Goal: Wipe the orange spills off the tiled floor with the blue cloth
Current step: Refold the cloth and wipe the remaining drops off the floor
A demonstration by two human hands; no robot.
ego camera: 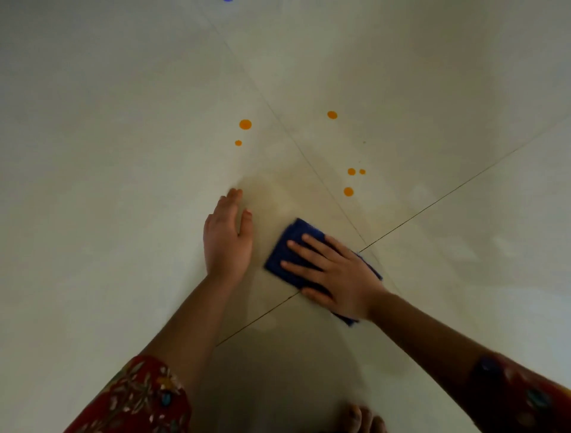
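A folded blue cloth [285, 247] lies on the pale tiled floor [123, 185] where two grout lines cross. My right hand [336, 272] presses flat on top of it, fingers spread and pointing left. My left hand [227, 238] rests flat on the bare tile just left of the cloth, fingers together, holding nothing. Several orange drops dot the floor beyond: two at upper left [245, 124], one further back [332, 115], and a cluster of three to the right [348, 191]. A faint yellowish smear [278, 191] shows just ahead of the cloth.
Toes of a bare foot [361, 418] show at the bottom edge. Red patterned sleeves [139, 398] cover both upper arms. A small blue object [228, 1] is cut off at the top edge.
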